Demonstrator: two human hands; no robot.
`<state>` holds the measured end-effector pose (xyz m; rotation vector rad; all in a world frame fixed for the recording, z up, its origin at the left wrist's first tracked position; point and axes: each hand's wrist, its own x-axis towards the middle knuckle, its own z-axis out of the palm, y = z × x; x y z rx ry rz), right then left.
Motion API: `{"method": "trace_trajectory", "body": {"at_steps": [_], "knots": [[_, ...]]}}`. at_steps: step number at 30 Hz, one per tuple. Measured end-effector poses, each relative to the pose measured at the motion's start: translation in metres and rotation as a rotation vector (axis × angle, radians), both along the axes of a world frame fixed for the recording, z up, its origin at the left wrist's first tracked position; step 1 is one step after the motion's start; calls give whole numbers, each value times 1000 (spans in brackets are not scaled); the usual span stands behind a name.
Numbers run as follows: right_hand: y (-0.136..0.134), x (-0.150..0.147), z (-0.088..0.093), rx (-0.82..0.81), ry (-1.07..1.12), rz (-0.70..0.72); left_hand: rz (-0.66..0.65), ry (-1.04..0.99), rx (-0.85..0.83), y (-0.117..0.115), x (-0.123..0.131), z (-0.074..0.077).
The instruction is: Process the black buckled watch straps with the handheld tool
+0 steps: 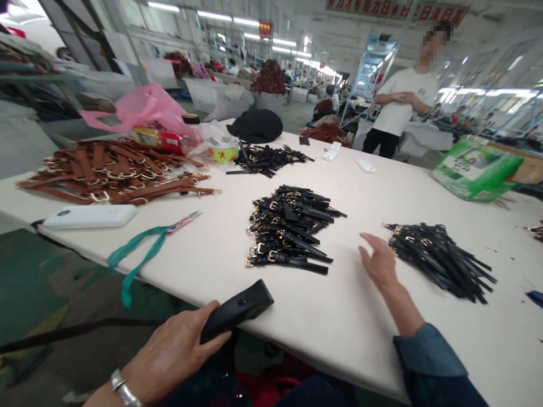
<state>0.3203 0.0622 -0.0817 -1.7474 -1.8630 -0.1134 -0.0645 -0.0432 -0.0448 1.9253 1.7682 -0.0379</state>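
Observation:
At the table's front edge, my left hand (180, 342) is closed around a black handheld device (237, 310), elongated with a small button on its upper face. Its kind I cannot make out. My right hand (379, 263) is stretched over the table with fingers apart and nothing in it. Just right of that hand lies a fanned pile of black buckle straps (441, 257). Between the two hands, farther back, sits a stack of short black straps with gold buckles (292, 226), laid roughly side by side.
Left on the table (203, 271) are pink scissors (182, 222) with a teal ribbon, a white power bank (90, 216) and brown straps (106, 167). Behind are a pink bag (144, 110), more black straps (274, 158) and a black cap (257, 125). A green box (475, 169) and a standing person (407, 96) are right.

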Motion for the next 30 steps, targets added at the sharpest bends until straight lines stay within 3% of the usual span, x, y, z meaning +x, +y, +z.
{"method": "trace_trajectory", "body": {"at_steps": [5,9,15,19,23,30], "knots": [[-16,-108,-12,-218,-18,347,7,18,-21,-1,2,3],[-15,-148,-15,-251,-17,244,7,25,-31,-3,1,-1],[-19,-141,-10,-263,38,288,-29,10,-6,-4,-3,-4],[-54,-131,-4,-343,107,457,-57,-5,-17,-9,-4,7],[-88,-124,-7,-381,216,489,-98,-37,-42,-14,-5,21],[-95,-122,-15,-374,334,470,-273,174,3,-2,14,35]]}}
